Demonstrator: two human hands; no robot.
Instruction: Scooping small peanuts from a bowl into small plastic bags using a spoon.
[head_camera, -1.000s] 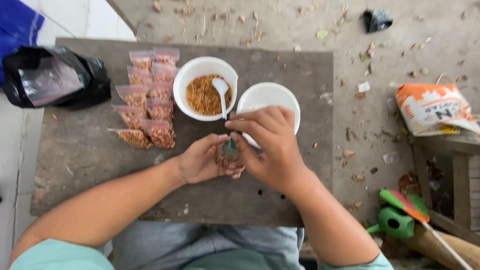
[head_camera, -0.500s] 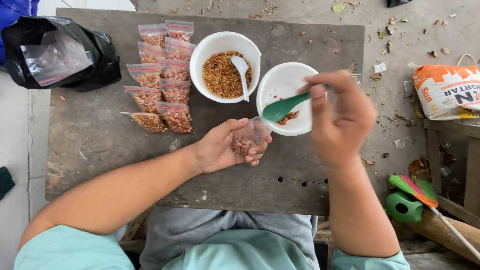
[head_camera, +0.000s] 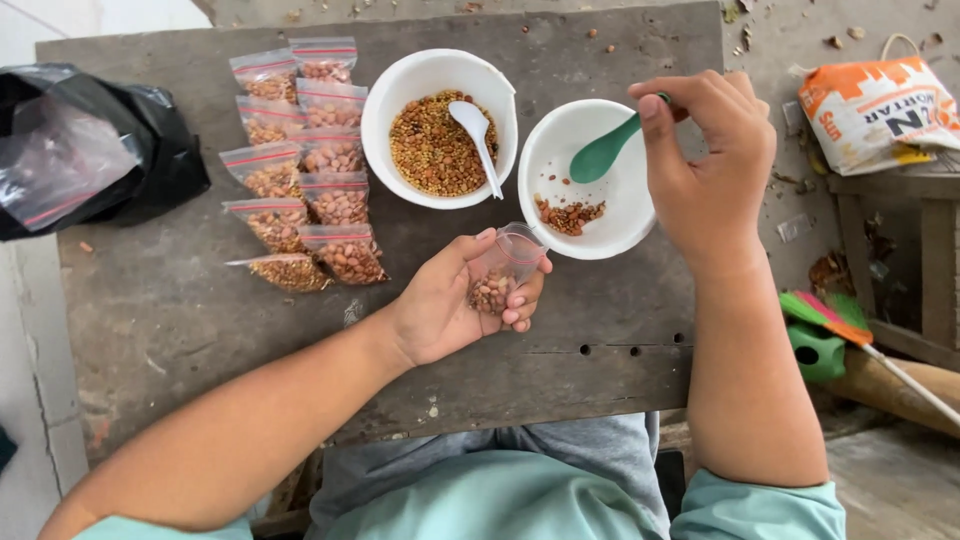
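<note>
Your left hand (head_camera: 450, 305) grips small clear bag (head_camera: 500, 270), mouth open toward up-right, few peanuts inside. Your right hand (head_camera: 710, 165) pinches green spoon (head_camera: 603, 152), long axis pointing down-left over nearly empty white bowl (head_camera: 640, 215), just beside bag. Right hand nearer to bowl.

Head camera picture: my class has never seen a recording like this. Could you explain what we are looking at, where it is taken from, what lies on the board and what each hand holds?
The camera sits on a person's head, looking down at their own bare hands. The left hand holds a small clear bag partly filled with nuts. The right hand holds a green spoon over a nearly empty white bowl. On the wooden board also lie a fuller bowl with a white spoon, filled bags and a black plastic bag.
</note>
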